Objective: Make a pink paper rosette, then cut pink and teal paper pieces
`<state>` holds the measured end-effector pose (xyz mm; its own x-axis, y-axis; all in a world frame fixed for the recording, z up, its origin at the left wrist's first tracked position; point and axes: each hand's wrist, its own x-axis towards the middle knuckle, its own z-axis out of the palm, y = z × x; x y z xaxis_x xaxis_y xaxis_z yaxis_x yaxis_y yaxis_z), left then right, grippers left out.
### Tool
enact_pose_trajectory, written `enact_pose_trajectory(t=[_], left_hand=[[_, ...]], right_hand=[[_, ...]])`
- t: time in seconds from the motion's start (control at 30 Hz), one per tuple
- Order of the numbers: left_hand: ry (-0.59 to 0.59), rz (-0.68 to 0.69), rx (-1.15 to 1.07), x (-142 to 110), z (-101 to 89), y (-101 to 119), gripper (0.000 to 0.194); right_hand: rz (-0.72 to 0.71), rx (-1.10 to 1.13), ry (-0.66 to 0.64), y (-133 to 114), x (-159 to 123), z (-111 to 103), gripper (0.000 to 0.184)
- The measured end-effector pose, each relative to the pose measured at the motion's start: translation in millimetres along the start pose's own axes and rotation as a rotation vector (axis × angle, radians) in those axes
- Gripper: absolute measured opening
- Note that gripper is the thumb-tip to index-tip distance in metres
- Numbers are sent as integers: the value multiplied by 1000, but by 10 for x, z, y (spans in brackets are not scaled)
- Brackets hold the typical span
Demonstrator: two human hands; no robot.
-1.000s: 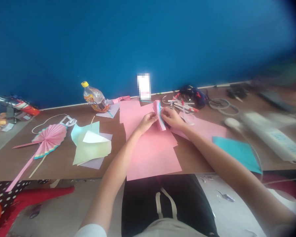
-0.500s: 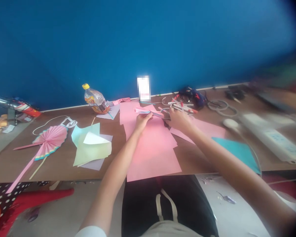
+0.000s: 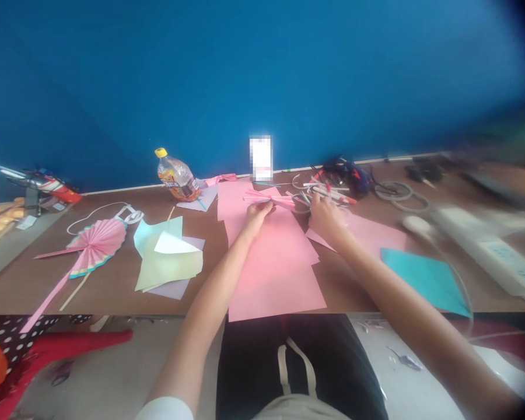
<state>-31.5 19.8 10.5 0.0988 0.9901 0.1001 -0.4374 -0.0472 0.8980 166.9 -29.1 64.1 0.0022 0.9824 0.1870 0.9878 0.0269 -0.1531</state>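
Over the pink sheets (image 3: pixel 275 280), my left hand (image 3: pixel 258 218) is pinching the pleated paper (image 3: pixel 266 198) only midway, risking splayed ends; beside them, my right hand (image 3: pixel 326 219) is hiding its grip.

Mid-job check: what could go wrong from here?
The left hand alone pinches the folded pink paper at its middle, so its folds might spring open if that pinch loosens.

The right hand is at a jumble of white and red items beside dark cables; something could snag.

The bottle overlaps lilac paper; tugging that might topple it.
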Motion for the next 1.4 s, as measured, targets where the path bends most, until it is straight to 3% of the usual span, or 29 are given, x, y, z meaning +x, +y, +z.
enact_pose_trajectory(t=[0.13,0.3,0.37,0.5,0.7,0.93,1.4], left_hand=[[-1,3,-25,-3,5,8,33],[28,-39,35,-11,27,69,31],[24,-42,46,-16,30,89,30],[-35,-30,-16,-49,49,127,30],[-61,-48,-133,-70,54,176,26],[-70,-177,-269,-6,-31,173,28],[-59,-182,-212,-49,16,197,27]], right_hand=[[-8,-49,-52,29,-38,-18,51],[-20,-10,7,110,-25,-28,45],[-62,103,28,166,29,-21,46],[-283,456,96,280,164,102,45],[-338,679,186,374,226,340,39],[-518,551,295,285,109,264,41],[-547,471,339,259,37,276,48]])
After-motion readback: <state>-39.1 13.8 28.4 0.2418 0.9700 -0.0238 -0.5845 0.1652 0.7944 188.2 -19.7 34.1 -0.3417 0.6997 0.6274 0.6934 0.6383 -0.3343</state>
